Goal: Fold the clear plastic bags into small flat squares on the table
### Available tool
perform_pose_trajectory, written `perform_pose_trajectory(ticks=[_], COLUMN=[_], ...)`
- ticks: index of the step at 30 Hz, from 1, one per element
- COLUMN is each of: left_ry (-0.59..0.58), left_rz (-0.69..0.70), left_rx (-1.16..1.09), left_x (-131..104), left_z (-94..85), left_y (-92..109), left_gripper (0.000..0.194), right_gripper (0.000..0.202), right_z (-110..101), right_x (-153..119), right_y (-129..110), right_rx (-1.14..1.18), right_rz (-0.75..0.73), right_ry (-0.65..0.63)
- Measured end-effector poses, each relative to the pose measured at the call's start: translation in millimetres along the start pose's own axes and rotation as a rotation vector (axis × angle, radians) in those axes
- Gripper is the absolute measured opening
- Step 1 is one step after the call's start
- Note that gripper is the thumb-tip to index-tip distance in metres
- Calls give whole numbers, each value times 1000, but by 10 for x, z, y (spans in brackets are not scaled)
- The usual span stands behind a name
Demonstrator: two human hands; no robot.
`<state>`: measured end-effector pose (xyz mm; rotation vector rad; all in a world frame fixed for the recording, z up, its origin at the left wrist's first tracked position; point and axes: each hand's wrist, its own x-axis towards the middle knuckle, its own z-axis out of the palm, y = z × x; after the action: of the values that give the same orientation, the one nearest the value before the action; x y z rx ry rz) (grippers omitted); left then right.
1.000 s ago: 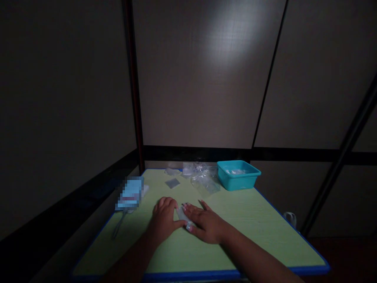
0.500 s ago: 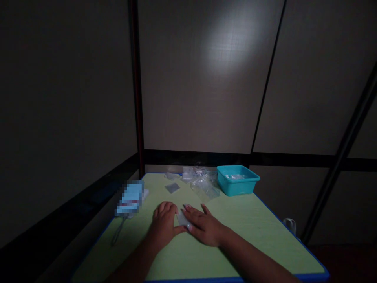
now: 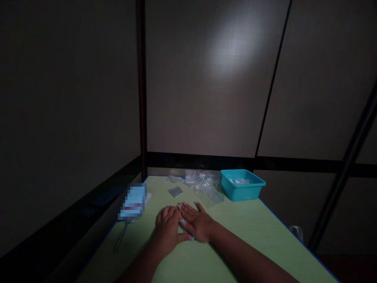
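Note:
On the tabletop, both my hands are close together over a small pale, thin sheet-like piece (image 3: 185, 231). Only a sliver of it shows between the thumbs, so its kind is unclear. My right hand (image 3: 198, 224) lies flat across it with the fingers stretched toward the left hand. My left hand (image 3: 168, 228) rests at its left side, fingers bent downward together and the thumb reaching out along the near edge. The fingertips of both hands meet or nearly meet.
A small grey square packet (image 3: 175, 191) lies beyond my hands. Crumpled clear plastic bags (image 3: 209, 190) sit near a turquoise basin (image 3: 243, 192) with clear plastic inside. A blurred light-blue object (image 3: 133, 202) with a strap (image 3: 120, 237) is on the left edge of the green table (image 3: 250, 236).
My right hand has slid left over the pale piece, covering most of it and closing the gap to my left hand. The whole view has shifted slightly.

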<state>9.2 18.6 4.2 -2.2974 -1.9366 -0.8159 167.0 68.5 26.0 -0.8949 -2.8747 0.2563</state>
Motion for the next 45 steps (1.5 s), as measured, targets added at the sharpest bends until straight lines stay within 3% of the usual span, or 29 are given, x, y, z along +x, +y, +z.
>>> perform_pose_trajectory(ticks=[2,5,10,13,17,26,28,32,33,38,45], left_ry=[24,149,298,323,319,289,305,346,344,199,49], left_rz=[19,55,86,124,139,157,170,170,166,156,160], left_rx=[-3,-27,-70,-78,-71,-84,-85,-82,-80,-70,-89], left_x=[5,19,31,31,24,0,15,48,52,33,43], left_z=[-59,-165,-227,-176,-97,-116,-117,-121,-123,-109,-15], left_y=[4,2,-32,-66,-108,-54,-64,-75,-69,-28,-86], left_gripper=[43,23,25,28,30,29,28,19,16,13,33], right_gripper=[53,54,53,52,52,45,45,41,37,15,32], right_z=[-3,-29,-98,-90,5,124,123,52,24,-78,-66], right_x=[-10,-12,11,51,116,181,191,146,122,27,7], right_y=[-7,-4,-44,-154,-277,-216,-121,190,268,482,365], right_rx=[-16,-5,103,59,-17,94,243,498,482,422,682], right_rz=[3,10,103,58,-15,-33,14,172,230,530,656], right_ry=[-14,-27,17,71,46,114,198,609,644,457,185])
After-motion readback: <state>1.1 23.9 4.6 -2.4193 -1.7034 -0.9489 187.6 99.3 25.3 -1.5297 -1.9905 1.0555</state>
